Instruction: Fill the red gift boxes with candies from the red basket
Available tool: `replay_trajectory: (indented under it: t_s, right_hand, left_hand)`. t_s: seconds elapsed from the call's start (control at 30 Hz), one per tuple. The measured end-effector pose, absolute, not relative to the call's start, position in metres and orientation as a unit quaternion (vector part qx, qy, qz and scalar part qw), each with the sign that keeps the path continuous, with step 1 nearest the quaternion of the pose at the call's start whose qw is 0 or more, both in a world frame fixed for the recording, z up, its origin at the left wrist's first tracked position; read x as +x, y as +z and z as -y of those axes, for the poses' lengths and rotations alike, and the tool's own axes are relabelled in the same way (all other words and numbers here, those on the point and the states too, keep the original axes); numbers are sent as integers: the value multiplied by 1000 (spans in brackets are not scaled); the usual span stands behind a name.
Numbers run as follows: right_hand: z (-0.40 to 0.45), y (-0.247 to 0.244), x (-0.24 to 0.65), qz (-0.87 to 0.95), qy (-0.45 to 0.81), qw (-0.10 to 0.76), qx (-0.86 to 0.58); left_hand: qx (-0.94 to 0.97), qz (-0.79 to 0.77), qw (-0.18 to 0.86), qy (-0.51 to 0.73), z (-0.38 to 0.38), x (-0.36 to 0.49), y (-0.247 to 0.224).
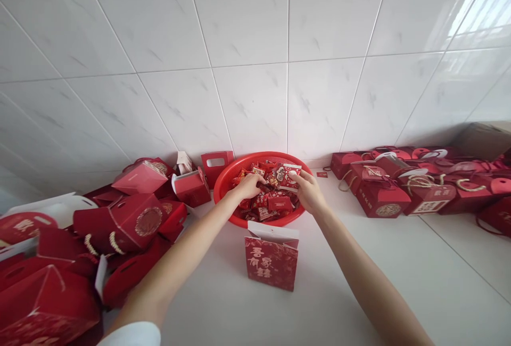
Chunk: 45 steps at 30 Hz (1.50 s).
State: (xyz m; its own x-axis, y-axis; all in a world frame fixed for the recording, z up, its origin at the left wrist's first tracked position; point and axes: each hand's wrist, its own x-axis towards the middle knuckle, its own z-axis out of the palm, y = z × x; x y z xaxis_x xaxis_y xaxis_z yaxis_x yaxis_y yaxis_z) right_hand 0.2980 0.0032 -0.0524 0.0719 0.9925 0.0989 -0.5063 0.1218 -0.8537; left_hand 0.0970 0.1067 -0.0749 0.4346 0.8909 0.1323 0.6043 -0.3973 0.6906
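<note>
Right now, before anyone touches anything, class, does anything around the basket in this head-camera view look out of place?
One thing does: a small red card lies by itself on the white surface just right of the red plastic basket. It sits apart from the nearby boxes and bags, so it looks dropped.

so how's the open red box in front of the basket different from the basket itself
The red plastic basket is round, wide and shallow, while the gift box is squarish and stands upright. The basket is plain glossy red; the box carries printed characters and has a white inner flap open at its top. The basket is heaped with wrapped sweets, with the left hand and right hand reaching in; the box's inside doesn't show. Both are red and sit on the white floor.
</note>
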Motion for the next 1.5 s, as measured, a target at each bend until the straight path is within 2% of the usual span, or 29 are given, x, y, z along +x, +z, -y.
replay_trajectory:
  t_s: [0.17, 0.3, 0.5, 0.67, 1.1, 1.33, 1.5]
  right_hand:
    - [-4, -53, 298, 367, 575, 653, -328]
    - [-3, -53, 299, 361, 579, 652, -331]
    - [-4, -56, 299, 349, 573, 670, -318]
    - [-6, -57, 299, 343, 567, 675, -323]
    - [-5, -56, 297, 325, 578, 676, -321]
    - [-4, -55, 296, 314, 581, 680, -318]
    - [-3, -51, 295, 301, 586, 681, -320]
  left_hand:
    - [818, -472, 260, 203, -105, 98, -79]
    - [824, -461, 280, 175, -100, 101, -77]
    - [796, -445, 281, 301, -98, 101, -62]
    - [727, -422, 365, 399, -96, 103, -57]
    - [708, -372, 427, 422, -93, 106, -55]
    - [732, -372, 358, 445, -93, 104, -53]
    - [739, -365, 365, 432, -88, 107, -50]
